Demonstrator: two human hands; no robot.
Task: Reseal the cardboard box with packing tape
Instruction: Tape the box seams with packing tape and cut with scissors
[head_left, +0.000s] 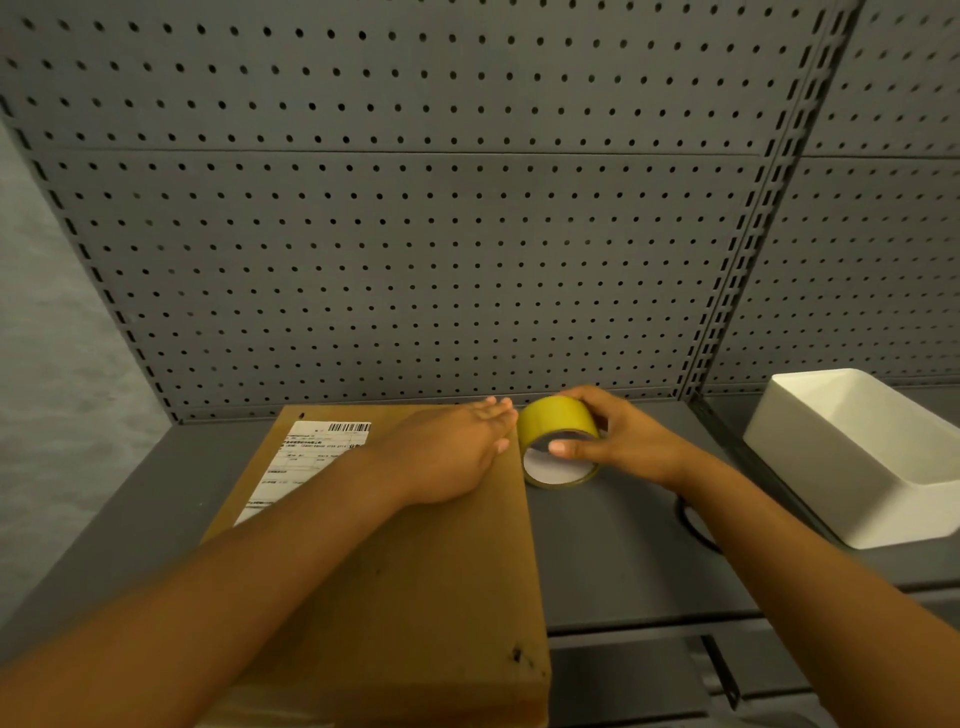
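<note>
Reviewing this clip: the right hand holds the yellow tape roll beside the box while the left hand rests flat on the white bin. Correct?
Not quite. In the head view the left hand rests flat on the cardboard box, not on the white bin, which stands untouched at far right. The right hand does hold the yellow tape roll beside the box.

One cardboard box (415, 571), lying flat under the left hand (457, 452). One white shipping label (306, 462) on its top, left of that hand. One roll of yellow packing tape (558, 431), gripped in the right hand (618, 441). One white bin (857, 467), well to the right of the right hand. One dark ring (693, 525) on the bench (623, 561), partly hidden beneath the right forearm. Two hands, two bare forearms. Two pegboard panels (415, 234) beyond both hands.
</note>
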